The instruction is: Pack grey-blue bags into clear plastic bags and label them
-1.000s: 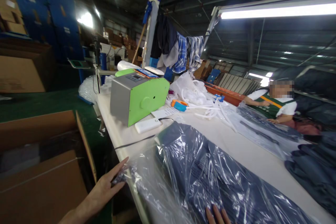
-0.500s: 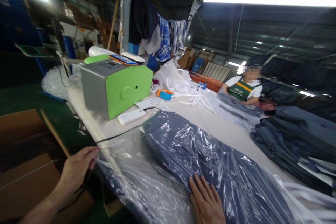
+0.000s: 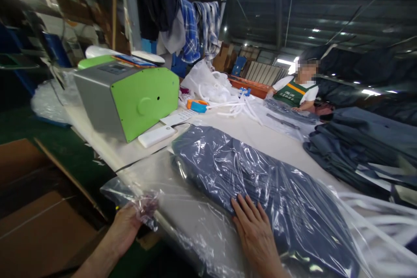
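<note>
A folded dark blue garment (image 3: 260, 182) lies inside a clear plastic bag (image 3: 182, 200) on the white table (image 3: 257, 134). My right hand (image 3: 254, 230) rests flat on the bagged garment with its fingers spread. At the table's near edge my left hand (image 3: 128, 221) is closed on the loose open end of the plastic bag, which is bunched in its fingers.
A green and grey machine (image 3: 127, 95) stands on the table's left end with a white flat device (image 3: 156, 135) before it. Stacked dark garments (image 3: 361, 147) lie at the right. A person in a green vest (image 3: 295, 93) works at the far end. An open cardboard box (image 3: 39, 200) sits at lower left.
My left hand has moved down and gathered the bag's open end into its fingers. My right hand has come further into view, flat on the garment. The view has dropped and shifted right.
</note>
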Motion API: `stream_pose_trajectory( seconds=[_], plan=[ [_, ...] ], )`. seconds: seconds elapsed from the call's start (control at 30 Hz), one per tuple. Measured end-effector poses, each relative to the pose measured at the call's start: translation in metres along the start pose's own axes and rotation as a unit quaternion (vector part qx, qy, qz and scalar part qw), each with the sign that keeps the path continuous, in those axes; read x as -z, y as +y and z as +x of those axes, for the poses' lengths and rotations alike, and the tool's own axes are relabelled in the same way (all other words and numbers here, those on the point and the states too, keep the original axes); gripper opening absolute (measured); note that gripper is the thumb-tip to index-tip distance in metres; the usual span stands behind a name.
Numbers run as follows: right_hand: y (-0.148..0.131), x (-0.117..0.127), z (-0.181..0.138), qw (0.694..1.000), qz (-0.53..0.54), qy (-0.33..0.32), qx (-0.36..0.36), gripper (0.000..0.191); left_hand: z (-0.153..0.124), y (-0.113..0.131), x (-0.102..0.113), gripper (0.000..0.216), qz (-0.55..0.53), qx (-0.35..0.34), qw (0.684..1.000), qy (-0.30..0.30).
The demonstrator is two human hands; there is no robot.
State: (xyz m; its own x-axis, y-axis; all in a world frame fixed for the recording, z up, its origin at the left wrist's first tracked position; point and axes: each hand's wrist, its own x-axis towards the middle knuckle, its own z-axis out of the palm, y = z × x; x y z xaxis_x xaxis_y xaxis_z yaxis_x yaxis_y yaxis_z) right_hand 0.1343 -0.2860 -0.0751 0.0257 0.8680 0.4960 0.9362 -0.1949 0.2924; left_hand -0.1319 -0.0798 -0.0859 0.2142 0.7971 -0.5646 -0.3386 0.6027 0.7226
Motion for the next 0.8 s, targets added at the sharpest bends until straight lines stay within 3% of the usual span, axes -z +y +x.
stream_pose_trajectory(
  seconds=[0.17, 0.3, 0.47, 0.63, 0.8],
  plan=[
    [-0.007, 0.009, 0.002, 0.996, 0.051, -0.052, -0.060, 0.035, -0.026, -0.026, -0.025, 0.011, 0.022, 0.049, 0.998, -0.030],
    [-0.009, 0.013, 0.006, 0.985, 0.104, -0.089, -0.103, 0.036, -0.043, -0.038, -0.037, 0.038, 0.073, 0.078, 0.991, -0.078],
    [-0.007, 0.011, 0.005, 0.983, 0.113, -0.099, -0.107, 0.036, -0.066, -0.048, -0.062, 0.063, 0.120, 0.120, 0.979, -0.115],
    [-0.005, 0.008, 0.003, 0.988, 0.093, -0.094, -0.083, 0.037, -0.084, -0.059, -0.089, 0.063, 0.165, 0.162, 0.960, -0.161],
    [-0.006, 0.012, 0.005, 0.985, 0.114, -0.084, -0.100, 0.036, -0.095, -0.090, -0.087, 0.045, 0.202, 0.160, 0.951, -0.169]
  ],
)
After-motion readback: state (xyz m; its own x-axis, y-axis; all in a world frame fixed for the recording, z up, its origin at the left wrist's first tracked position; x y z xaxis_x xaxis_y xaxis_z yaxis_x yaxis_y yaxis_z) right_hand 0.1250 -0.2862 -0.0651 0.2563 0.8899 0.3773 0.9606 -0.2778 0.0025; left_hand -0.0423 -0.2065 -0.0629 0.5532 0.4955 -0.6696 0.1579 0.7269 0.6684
